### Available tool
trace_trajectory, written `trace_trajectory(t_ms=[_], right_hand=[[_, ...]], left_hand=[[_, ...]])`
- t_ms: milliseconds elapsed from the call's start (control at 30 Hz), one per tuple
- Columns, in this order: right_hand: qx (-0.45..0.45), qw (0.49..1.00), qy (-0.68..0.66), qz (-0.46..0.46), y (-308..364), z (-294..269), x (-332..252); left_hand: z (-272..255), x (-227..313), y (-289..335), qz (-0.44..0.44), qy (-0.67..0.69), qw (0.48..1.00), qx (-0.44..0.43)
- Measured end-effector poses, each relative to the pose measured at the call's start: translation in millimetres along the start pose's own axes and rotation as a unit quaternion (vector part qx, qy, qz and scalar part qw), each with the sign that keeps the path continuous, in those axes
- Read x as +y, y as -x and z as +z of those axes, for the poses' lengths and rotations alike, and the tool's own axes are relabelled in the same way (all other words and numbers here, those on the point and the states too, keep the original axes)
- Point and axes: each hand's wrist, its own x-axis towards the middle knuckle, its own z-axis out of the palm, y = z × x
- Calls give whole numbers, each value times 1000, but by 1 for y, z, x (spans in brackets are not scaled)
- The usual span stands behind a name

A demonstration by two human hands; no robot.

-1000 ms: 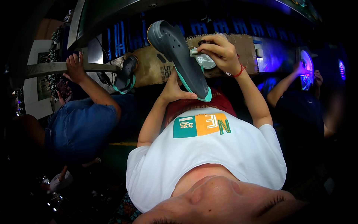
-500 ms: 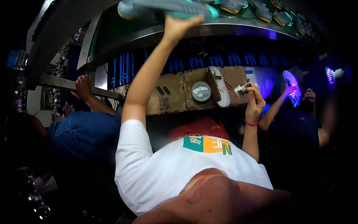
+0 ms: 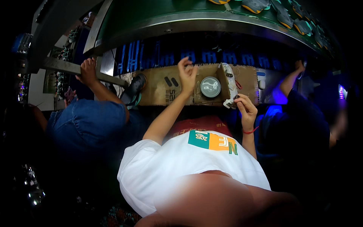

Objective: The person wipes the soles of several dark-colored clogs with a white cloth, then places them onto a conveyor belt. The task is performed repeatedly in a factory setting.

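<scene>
My left hand [image 3: 188,75] is raised over the cardboard-covered bench [image 3: 159,99], empty, its fingers apart and slightly curled. To its right stands a round tin [image 3: 210,87] of whitish liquid. Between the fingertips of my right hand [image 3: 247,109] is a small white-ended tool [image 3: 228,103] with a dark stem; its exact kind is unclear. The tool is close to the lower end of a white shoe sole [image 3: 230,77], which lies beside a cardboard flap. A dark shoe [image 3: 135,89] with teal edging is at the bench's left end.
Above the bench runs a green conveyor [image 3: 151,17] with a metal edge, carrying several grey shoes [image 3: 285,17]. Another person's hand [image 3: 89,72] rests at a metal bar on the left. A co-worker's arm [image 3: 289,81] reaches in from the right, near a purple-lit lamp [image 3: 342,92].
My left hand has come down from the conveyor and no longer holds the grey-teal shoe. My right hand has moved slightly left and down with the tool. A dark shoe now shows at the left.
</scene>
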Motion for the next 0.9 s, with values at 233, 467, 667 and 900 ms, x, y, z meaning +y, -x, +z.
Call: trace_trajectory(t_ms=[233, 467, 667, 900], right_hand=[[-103, 994, 46, 0, -6, 37, 14], [-170, 982, 78, -19, -6, 63, 12], [-177, 976, 123, -4, 6, 55, 9], [-157, 977, 140, 16, 14, 43, 12]], left_hand=[[-181, -81, 108, -79, -513, 831, 201], [-254, -62, 2, -38, -686, 698, 202], [-324, -65, -53, -289, -689, 664, 32], [-302, -58, -80, -342, -692, 636, -7]])
